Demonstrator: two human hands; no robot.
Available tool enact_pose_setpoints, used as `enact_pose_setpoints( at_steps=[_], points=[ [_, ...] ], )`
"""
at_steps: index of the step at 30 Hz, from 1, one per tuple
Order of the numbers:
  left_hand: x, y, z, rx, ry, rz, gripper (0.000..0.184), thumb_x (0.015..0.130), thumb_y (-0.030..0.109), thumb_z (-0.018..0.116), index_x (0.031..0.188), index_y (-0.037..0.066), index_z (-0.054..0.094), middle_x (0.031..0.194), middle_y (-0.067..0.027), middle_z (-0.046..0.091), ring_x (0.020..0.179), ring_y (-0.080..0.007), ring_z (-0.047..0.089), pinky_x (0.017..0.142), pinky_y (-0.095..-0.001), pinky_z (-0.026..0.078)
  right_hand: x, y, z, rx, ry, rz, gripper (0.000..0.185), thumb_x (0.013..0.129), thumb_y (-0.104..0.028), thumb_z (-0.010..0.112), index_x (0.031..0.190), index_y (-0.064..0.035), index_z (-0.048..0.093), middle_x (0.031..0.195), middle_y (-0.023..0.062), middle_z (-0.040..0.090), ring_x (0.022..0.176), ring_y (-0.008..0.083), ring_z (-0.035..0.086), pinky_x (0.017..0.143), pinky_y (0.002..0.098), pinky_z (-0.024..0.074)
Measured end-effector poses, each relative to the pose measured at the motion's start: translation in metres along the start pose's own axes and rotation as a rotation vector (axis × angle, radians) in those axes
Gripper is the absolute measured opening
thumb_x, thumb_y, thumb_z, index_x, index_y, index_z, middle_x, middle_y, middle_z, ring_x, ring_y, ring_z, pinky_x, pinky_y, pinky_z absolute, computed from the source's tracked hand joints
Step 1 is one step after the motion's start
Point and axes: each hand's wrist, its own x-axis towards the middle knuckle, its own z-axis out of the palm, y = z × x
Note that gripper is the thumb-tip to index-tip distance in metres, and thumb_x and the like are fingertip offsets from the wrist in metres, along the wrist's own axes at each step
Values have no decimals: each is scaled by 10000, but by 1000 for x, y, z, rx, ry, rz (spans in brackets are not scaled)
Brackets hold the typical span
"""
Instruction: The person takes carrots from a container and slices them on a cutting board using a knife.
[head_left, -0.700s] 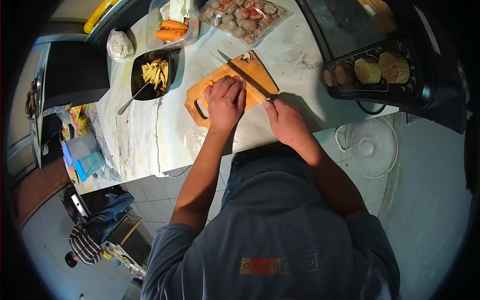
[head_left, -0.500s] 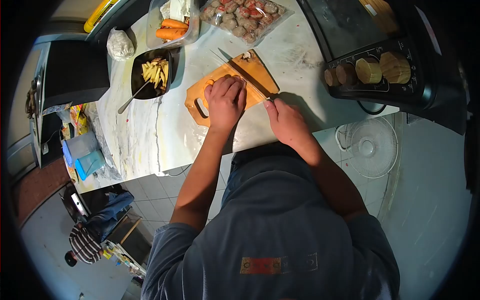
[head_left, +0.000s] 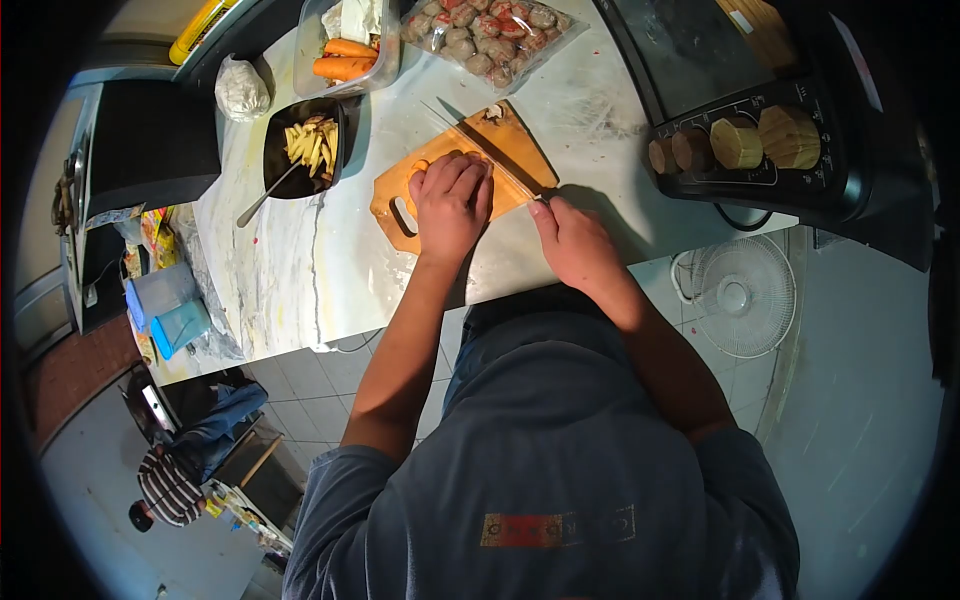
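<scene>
A long knife [head_left: 487, 151] lies across a wooden cutting board [head_left: 535, 157], its handle wrapped in my right hand [head_left: 577, 243]. My left hand [head_left: 453, 208] presses down on the board just left of the blade, fingers curled together over an orange piece of food [head_left: 418, 166] that is mostly hidden under them. A small pale scrap [head_left: 493, 113] is at the board's far corner. Left of the board, a black bowl [head_left: 277, 187] holds yellowish strips [head_left: 313, 145] and a spoon [head_left: 254, 208].
A plastic tub [head_left: 385, 71] with carrots [head_left: 343, 68] and a bag of meatballs [head_left: 490, 42] stand at the back. A white bundle [head_left: 241, 90] is behind the bowl. An oven [head_left: 750, 140] is at right, a fan [head_left: 735, 296] below. Another person [head_left: 169, 489] is at lower left.
</scene>
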Motion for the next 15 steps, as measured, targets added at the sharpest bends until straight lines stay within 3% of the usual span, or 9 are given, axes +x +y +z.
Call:
enact_pose_setpoints(
  at_steps=[15],
  points=[
    [-1, 1, 0, -3, 3, -13, 77, 775, 92, 736, 844, 94, 702, 924, -10, 685, 933, -183, 621, 818, -350, 373, 1, -2, -4, -52, -61, 51, 452, 1012, -413, 392, 928, -7, 573, 877, 272, 645, 895, 482, 598, 810, 546, 464]
  ],
)
